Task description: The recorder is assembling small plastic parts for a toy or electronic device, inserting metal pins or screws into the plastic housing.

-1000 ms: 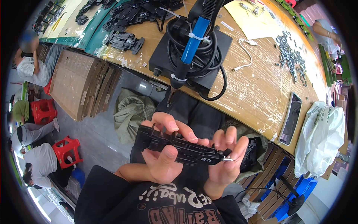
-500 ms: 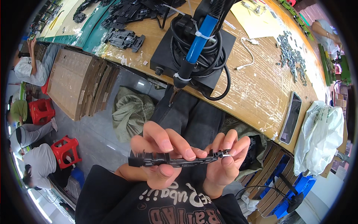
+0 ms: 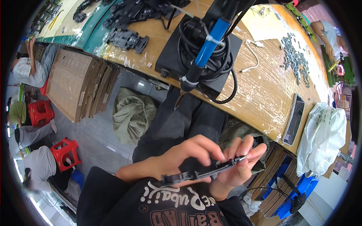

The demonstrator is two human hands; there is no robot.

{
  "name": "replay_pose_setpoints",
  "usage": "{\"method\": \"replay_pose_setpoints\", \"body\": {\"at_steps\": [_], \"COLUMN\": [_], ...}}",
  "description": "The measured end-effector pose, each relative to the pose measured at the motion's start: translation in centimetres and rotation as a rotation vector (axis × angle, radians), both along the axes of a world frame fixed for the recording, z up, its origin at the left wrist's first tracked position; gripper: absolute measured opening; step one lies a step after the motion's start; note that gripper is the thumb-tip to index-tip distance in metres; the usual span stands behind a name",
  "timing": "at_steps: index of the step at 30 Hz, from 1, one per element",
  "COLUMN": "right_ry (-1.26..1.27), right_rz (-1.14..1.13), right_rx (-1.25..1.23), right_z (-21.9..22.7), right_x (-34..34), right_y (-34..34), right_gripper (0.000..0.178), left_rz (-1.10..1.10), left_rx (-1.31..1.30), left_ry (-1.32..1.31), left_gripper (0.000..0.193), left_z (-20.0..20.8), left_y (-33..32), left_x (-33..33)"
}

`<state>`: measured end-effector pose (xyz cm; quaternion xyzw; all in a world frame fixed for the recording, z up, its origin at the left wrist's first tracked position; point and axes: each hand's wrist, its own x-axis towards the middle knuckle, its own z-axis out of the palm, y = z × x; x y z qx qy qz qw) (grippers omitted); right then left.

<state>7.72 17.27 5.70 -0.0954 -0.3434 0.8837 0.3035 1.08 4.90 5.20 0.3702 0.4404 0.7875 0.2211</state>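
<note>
Plastic part (image 3: 188, 176) runs alongside left hand (image 3: 185, 152), its end pinched in right hand (image 3: 235, 173).

Both bare hands are raised in front of the torso. The left forearm (image 3: 139, 172) enters from the near left and slants toward the far right; the left hand (image 3: 184, 152) is arched, its bent fingers (image 3: 205, 145) directed toward the right hand (image 3: 233, 167), its grip partly hidden. The right hand stands upright above its wrist (image 3: 220, 188), fingers curled, thumb opposed in a pinch.
</note>
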Motion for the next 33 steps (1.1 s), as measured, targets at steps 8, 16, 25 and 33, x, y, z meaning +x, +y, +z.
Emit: {"method": "replay_pose_setpoints", "body": {"at_steps": [8,16,25,33], "right_ry": [0.217,0.142,-0.524,-0.614], "right_rz": [0.411,0.702,0.858,1.013], "right_rx": [0.289,0.300,0.121,-0.002], "right_z": [-2.0,-4.7,-5.8,-3.5], "right_x": [-0.2,-0.9,-0.6,-1.1], "right_y": [2.2,1.3,0.1,-0.6], "right_gripper": [0.024,0.021,0.036,0.039], "left_rz": [-0.869,-0.775,0.232,0.334], "left_rx": [-0.032,-0.263,-0.489,-0.505], "left_ry": [-1.188,-1.240,-0.736,-0.632], "left_gripper": [0.033,0.046,0.021,0.022], "left_z": [-2.4,-2.7,-5.1,-4.5], "left_y": [-1.2,-2.8,-4.5,-3.9], "left_x": [1.1,0.2,0.0,-1.1]}}
